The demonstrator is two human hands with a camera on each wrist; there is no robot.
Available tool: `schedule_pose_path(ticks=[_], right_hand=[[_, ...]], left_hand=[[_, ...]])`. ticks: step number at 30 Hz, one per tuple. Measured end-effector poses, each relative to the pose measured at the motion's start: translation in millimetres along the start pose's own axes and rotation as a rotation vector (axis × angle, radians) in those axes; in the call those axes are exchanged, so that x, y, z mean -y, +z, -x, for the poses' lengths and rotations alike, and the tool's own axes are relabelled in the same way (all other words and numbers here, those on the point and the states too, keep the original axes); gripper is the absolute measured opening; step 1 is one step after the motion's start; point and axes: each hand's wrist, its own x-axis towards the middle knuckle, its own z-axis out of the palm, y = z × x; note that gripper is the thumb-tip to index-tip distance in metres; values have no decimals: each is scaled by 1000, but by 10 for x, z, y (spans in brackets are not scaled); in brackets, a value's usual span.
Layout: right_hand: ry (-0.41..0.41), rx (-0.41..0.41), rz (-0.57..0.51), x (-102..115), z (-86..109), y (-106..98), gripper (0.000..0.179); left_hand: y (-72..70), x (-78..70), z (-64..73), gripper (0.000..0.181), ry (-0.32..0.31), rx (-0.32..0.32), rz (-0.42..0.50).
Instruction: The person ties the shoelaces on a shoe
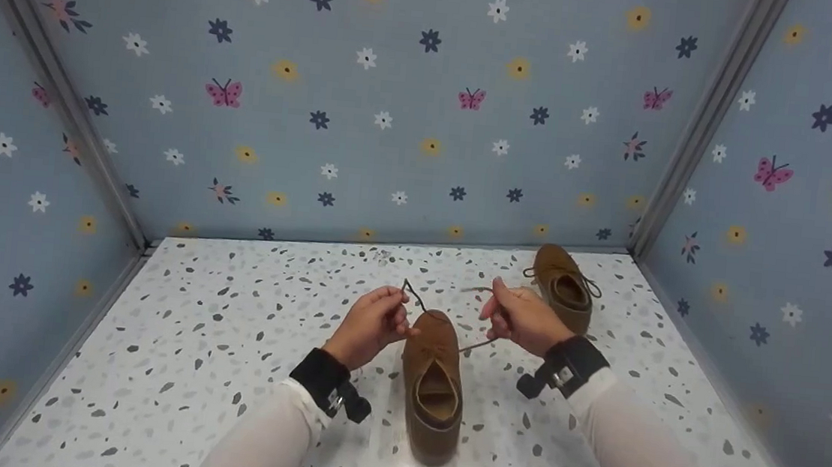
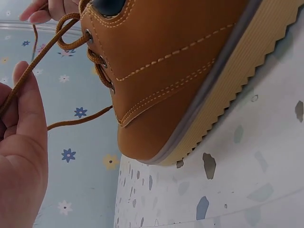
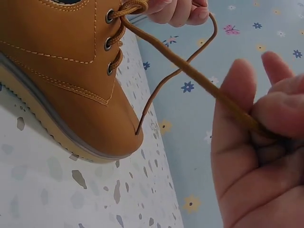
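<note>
A tan lace-up shoe point(image 1: 431, 442) stands on the floor between the two hands, toe pointing away. On its left side the left hand point(image 1: 377, 319) grips one end of the brown shoelace point(image 2: 46, 49), which runs taut from the top eyelets in the left wrist view. Across from it, the right hand point(image 1: 527, 320) holds the other lace end point(image 3: 190, 71), stretched out to the right with its tip sticking past the fingers. Both lace ends come from the crossing at the top of the shoe. A loose tail hangs in front of the toe in the right wrist view.
A second tan shoe point(image 1: 555, 264), its lace tied in a bow, stands at the back right behind the right hand. Blue flowered panels point(image 1: 396, 111) enclose the speckled white floor point(image 1: 223, 367) at the back and both sides. Each wrist wears a black strap.
</note>
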Motion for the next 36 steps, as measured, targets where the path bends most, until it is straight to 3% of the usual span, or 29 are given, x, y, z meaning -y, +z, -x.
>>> schedule_pose_path(ticks=[3,6,9,13,17,19,21,29,36], right_hand=[[-5,4,-5,18,6,-1,60],[-2,19,-112,49,9,-20,50],[-20,-6,-131,61,23,-71,39],[-71,-109,61,19,61,-168,38],[-115,-231,448,-58,81,-233,37],[-144,-263,653,-99,87,-242,36],[-189,-270,780,-145,95,-250,36],[-195,-328,818,-338,150,-348,35],[-175,-271,881,-468,121,-321,35]], left_hand=[[-8,2,5,16,-2,-10,1],[-22,10,16,17,0,-6,-11],[-48,26,37,18,-9,-8,-9],[-79,43,71,18,-31,-18,-22],[-108,59,104,17,-47,-7,-69],[-128,78,121,18,-55,8,-102],[-153,101,143,18,-58,25,-143],[-243,176,221,18,-80,56,-241],[-260,235,244,18,-89,28,-238]])
